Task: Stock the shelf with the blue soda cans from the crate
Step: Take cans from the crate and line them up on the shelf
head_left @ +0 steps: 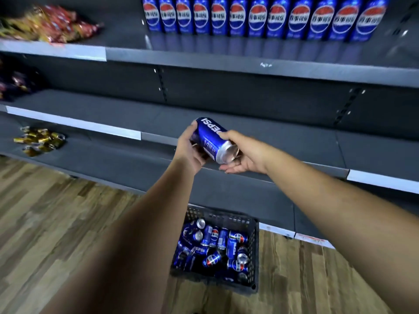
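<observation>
A blue soda can point(212, 138) lies tilted in the air in front of the lower shelves, its silver end towards me. My left hand point(189, 150) grips its left side and my right hand point(240, 152) holds its right side and underside. Below, on the floor, a black plastic crate point(255, 245) holds several more blue cans point(215, 245) lying jumbled. On the top shelf point(226, 58) a row of several blue cans point(256, 19) stands upright at the back.
Red and yellow snack bags point(49, 23) lie on the top shelf at left. Dark bags point(15, 82) sit on the middle shelf at left, gold-wrapped packets point(39, 140) on the lower one. The floor is wood plank.
</observation>
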